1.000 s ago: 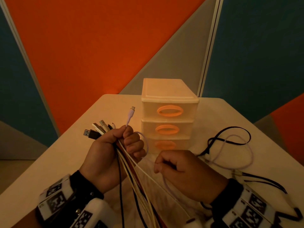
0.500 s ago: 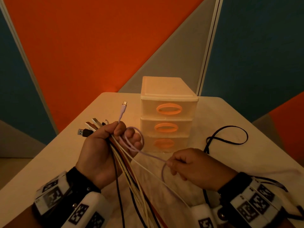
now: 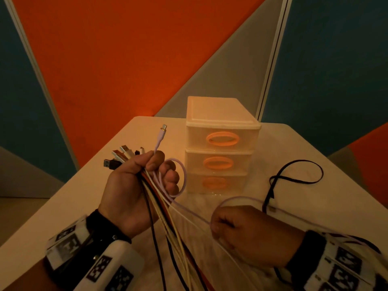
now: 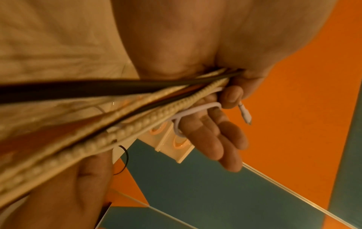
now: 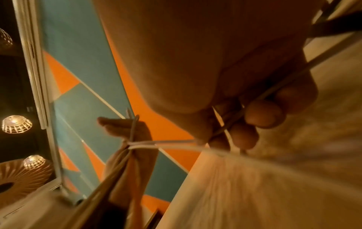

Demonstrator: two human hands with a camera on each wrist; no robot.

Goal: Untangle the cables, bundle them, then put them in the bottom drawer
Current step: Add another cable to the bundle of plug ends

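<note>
My left hand (image 3: pixel 142 185) grips a bunch of cables (image 3: pixel 165 219) upright, their plugs (image 3: pixel 119 158) sticking out above the fist. A lilac cable (image 3: pixel 160 139) rises from the fist, loops round the fingers (image 4: pixel 213 133) and runs down to my right hand (image 3: pixel 241 234). The right hand's curled fingers (image 5: pixel 262 114) pinch that lilac cable (image 5: pixel 274 93), which trails on over the right wrist. Behind the hands stands a cream three-drawer unit (image 3: pixel 220 148) with orange handles; its bottom drawer (image 3: pixel 214 182) is closed.
A black cable (image 3: pixel 294 177) lies in a loop on the white table (image 3: pixel 84 206) to the right of the drawer unit. Orange, teal and grey wall panels rise behind the table.
The right hand has pulled toward me and to the right, drawing the lilac cable out longer through its fingers. The loose lilac loop on the table is gone. The left hand has risen slightly.
</note>
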